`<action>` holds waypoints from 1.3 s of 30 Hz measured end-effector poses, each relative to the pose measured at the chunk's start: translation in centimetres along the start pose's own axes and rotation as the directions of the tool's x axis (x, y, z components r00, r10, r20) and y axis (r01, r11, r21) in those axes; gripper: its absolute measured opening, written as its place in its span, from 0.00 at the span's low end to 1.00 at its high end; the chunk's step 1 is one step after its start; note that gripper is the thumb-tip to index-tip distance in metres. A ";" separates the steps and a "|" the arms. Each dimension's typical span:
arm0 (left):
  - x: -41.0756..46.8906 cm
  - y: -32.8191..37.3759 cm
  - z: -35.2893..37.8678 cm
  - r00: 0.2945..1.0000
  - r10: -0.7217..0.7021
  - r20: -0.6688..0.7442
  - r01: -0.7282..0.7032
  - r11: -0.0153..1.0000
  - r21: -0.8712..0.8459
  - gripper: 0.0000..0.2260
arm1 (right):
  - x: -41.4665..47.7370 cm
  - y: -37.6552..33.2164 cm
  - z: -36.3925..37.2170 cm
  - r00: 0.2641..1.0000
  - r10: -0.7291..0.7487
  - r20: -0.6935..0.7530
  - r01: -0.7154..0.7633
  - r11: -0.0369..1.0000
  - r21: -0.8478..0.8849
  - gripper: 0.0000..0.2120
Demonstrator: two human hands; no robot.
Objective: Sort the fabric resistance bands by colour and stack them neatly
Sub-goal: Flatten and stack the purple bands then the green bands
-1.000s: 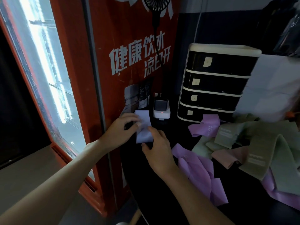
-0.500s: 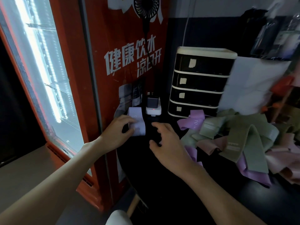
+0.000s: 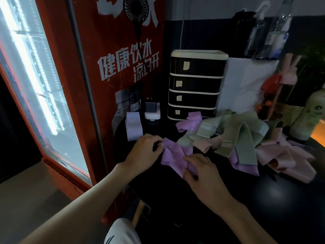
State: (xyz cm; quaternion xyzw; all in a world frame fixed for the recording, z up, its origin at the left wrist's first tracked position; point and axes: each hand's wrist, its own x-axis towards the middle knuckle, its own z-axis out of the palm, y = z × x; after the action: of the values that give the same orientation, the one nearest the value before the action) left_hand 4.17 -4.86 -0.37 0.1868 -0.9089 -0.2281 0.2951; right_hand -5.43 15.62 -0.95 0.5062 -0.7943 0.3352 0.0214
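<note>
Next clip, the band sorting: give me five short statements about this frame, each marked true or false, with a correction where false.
1. Both hands, left hand and right hand, hold the same purple band. True.
2. The folded lilac stack lies right of the drawer unit. False: it lies left of it, beside the red cooler.
3. The unsorted pile holds green, pink and purple bands. True.
4. The drawer unit has two drawers. False: four show.
5. The left hand rests on the lilac stack. False: it is nearer the camera than the stack, gripping the purple band.
</note>
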 end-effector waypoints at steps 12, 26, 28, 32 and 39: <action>1.3 1.7 0.6 0.967 -0.210 0.147 0.222 0.972 -0.074 0.11 | 0.0 0.3 0.0 0.999 0.052 -0.016 -0.052 0.998 0.030 0.12; 1.2 3.9 -1.5 0.999 -0.007 -0.037 0.000 0.983 -0.183 0.09 | -0.1 0.2 -0.7 0.985 0.112 -0.129 -0.077 0.965 0.249 0.06; 1.1 5.6 -3.1 0.990 0.051 -0.130 -0.083 0.964 -0.254 0.08 | 0.0 0.2 -1.0 0.972 0.149 -0.182 -0.081 0.938 0.338 0.06; 1.3 9.9 -6.5 0.959 0.166 -0.231 -0.232 0.926 -0.298 0.09 | 0.3 -1.4 -3.4 0.956 0.196 -0.216 -0.050 0.839 0.541 0.14; 2.5 15.3 -10.0 0.909 0.317 -0.273 -0.396 0.861 -0.319 0.08 | 3.1 -5.4 -9.5 0.988 0.096 -0.124 0.018 0.714 0.700 0.16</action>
State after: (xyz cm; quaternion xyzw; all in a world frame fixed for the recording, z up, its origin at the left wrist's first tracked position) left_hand 5.35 3.53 15.99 -0.0207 -0.8323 -0.3138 0.4565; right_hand -5.43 17.02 10.27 0.4332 -0.6155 0.6477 -0.1183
